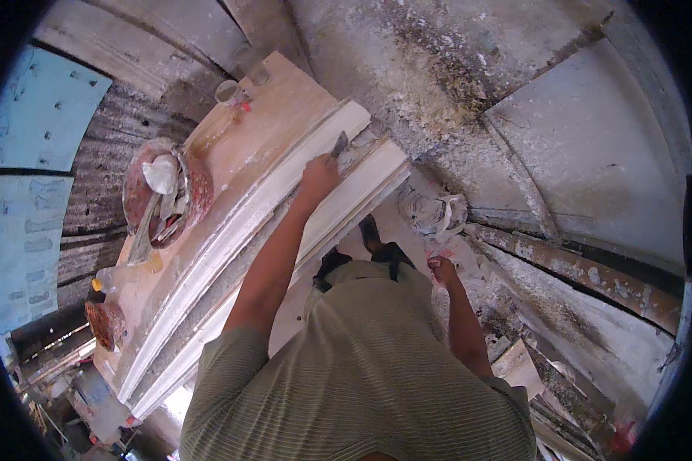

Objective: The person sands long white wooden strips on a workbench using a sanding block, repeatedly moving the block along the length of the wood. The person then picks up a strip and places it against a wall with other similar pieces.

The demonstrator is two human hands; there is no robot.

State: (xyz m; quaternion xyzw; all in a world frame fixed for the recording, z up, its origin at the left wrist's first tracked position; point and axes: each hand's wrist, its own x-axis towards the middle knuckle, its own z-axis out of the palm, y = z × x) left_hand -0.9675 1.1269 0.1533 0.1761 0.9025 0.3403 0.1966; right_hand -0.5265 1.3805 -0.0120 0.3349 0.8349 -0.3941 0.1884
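My left hand (319,180) is closed round a putty knife (340,144), whose dark blade points toward the far end of two long white mouldings. The outer moulding (230,227) lies along the wooden table (284,92); the nearer moulding (361,180) runs beside it, closer to my body, with a rough, dusty gap between them. The blade is over that gap, near the outer moulding's edge; whether it touches cannot be made out. My right hand (442,270) hangs at my right side, fingers curled; what they hold, if anything, is too small to tell.
On the table's left stands a stained red bucket (200,188) with a white lump and flat tools in it. A clear jar (227,92), a yellow-capped bottle (104,280) and a rusty round container (105,323) stand nearby. A whitish sack (438,213) and debris lie on the floor at right.
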